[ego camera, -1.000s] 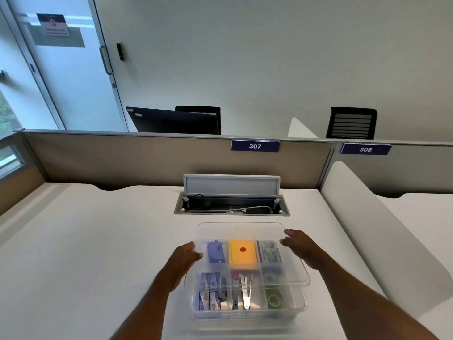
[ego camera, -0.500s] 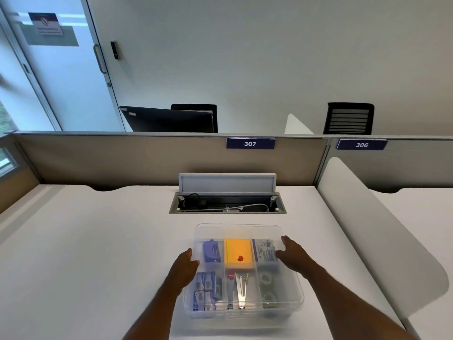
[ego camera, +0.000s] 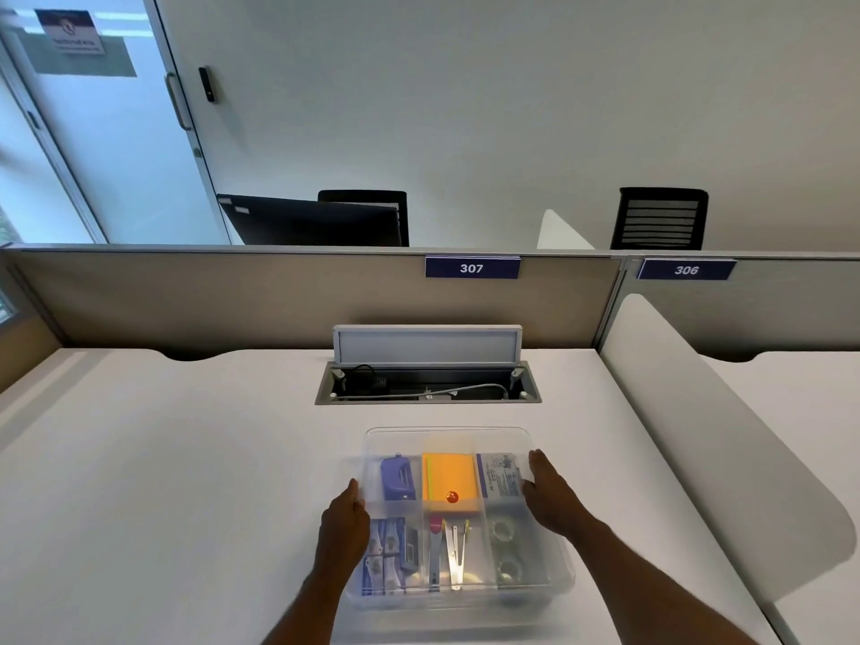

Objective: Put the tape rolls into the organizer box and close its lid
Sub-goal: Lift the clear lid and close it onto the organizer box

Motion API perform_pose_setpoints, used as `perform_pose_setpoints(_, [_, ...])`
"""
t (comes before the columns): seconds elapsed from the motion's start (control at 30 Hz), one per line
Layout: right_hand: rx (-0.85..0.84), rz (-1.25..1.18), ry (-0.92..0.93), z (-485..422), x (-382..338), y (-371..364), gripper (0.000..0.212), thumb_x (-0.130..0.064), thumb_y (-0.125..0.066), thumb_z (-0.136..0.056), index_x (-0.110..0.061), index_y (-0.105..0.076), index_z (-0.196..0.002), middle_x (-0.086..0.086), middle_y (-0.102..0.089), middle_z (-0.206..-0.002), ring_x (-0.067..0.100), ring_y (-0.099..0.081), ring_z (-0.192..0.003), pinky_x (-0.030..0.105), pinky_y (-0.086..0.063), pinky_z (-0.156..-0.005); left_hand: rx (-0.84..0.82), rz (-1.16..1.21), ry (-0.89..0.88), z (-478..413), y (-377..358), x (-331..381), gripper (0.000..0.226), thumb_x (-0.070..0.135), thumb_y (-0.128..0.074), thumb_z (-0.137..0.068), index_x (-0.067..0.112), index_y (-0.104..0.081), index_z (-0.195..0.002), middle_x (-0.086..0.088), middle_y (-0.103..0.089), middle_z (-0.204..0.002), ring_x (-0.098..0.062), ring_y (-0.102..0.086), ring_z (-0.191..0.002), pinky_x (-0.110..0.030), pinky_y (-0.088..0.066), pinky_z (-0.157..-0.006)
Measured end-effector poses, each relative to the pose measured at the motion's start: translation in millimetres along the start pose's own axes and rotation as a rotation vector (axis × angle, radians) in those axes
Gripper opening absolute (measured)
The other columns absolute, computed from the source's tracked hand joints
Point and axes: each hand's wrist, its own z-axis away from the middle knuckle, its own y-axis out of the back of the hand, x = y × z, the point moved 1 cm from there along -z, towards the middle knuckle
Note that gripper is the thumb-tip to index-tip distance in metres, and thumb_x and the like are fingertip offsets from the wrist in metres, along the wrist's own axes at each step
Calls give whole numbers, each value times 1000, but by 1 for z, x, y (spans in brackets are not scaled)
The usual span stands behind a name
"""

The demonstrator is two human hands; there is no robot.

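A clear organizer box [ego camera: 465, 598] stands on the white desk in front of me. Its translucent lid [ego camera: 446, 440] lies flat on top of it. Two clear tape rolls [ego camera: 506, 547] sit in the near right compartment, seen through the lid. My left hand [ego camera: 345, 519] grips the lid's left edge. On the opposite edge my right hand [ego camera: 550, 498] holds the lid, fingers along the rim.
The other compartments hold a purple punch [ego camera: 398, 477], orange sticky notes [ego camera: 449, 474], staple boxes, a card pack and scissors. An open cable tray [ego camera: 428, 384] lies behind the box. A white divider [ego camera: 698, 425] bounds the desk on the right, a partition at the back.
The lid was raised and shifted off the box a second ago; it has come down and now lies square on the box, with both hands following it down along its sides.
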Motion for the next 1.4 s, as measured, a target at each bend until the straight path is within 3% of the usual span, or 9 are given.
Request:
perform_pose_setpoints(0.13, [9,-15,46,3,8,-12,60,-22,-31,-102,-10,4,-150,6,2,-161,21,-5,-149,32,-10,-119,23,65,58,4,-4,-2,35,25,-36,-99,3,-58,-114,-17,-70,-103,-29,-69,-88,-44,-57,-88])
perform_pose_setpoints(0.27, [20,-47,67,5,16,-18,61,-27,-29,-102,-15,7,-149,3,3,-161,21,-6,-149,34,-14,-119,43,104,32,8,-4,0,42,23,-36,-99,6,-45,-135,-8,-63,-117,-20,-62,-101,-32,-48,-92])
perform_pose_setpoints(0.6, [60,-46,99,4,24,-23,61,-32,-29,-102,-19,6,-150,0,-1,-161,19,-12,-148,35,-18,-118,54,168,42,7,-7,-2,42,27,-36,-97,5,-50,-129,-7,-63,-113,-28,-62,-108,-35,-45,-99])
perform_pose_setpoints(0.8, [167,-157,88,8,25,-27,49,-35,-37,-99,-25,-23,-145,4,-43,-146,21,-48,-128,40,-42,-107,120,52,19,8,-10,-7,41,19,-42,-96,4,-47,-134,-14,-62,-126,-31,-63,-111,-39,-44,-101])
perform_pose_setpoints(1.0, [161,-146,44,7,25,-27,57,-38,-37,-99,-22,-15,-149,7,-50,-137,24,-55,-119,44,-48,-103,129,-67,11,7,-10,-6,50,37,-46,-94,10,-47,-135,-13,-67,-120,-29,-67,-106,-44,-48,-100])
perform_pose_setpoints(1.1, [151,-141,39,6,24,-27,60,-39,-39,-98,-23,-12,-149,7,-50,-137,24,-56,-120,43,-49,-101,202,-81,40,2,-7,0,46,43,-48,-92,9,-60,-121,-14,-71,-112,-31,-67,-102,-45,-52,-94])
perform_pose_setpoints(1.2, [141,-130,26,4,24,-29,62,-39,-39,-98,-22,-10,-150,8,-50,-137,23,-56,-120,41,-49,-99,264,-78,85,-19,3,14,45,41,-47,-92,3,-66,-78,-17,-72,-80,-35,-69,-80,-41,-56,-75])
perform_pose_setpoints(1.3, [140,-127,14,3,25,-29,61,-37,-40,-98,-21,-11,-149,8,-51,-135,23,-57,-118,40,-51,-98,246,-47,154,-48,12,26,36,29,-51,-92,-2,-69,-90,-22,-72,-96,-38,-66,-93,-41,-51,-85])
perform_pose_setpoints(1.4, [149,-155,17,2,24,-29,58,-34,-42,-98,-21,-17,-148,7,-53,-133,22,-58,-116,40,-52,-96,185,-77,112,-75,11,35,40,26,-50,-93,-4,-66,-72,-23,-71,-82,-36,-65,-78,-32,-40,-70])
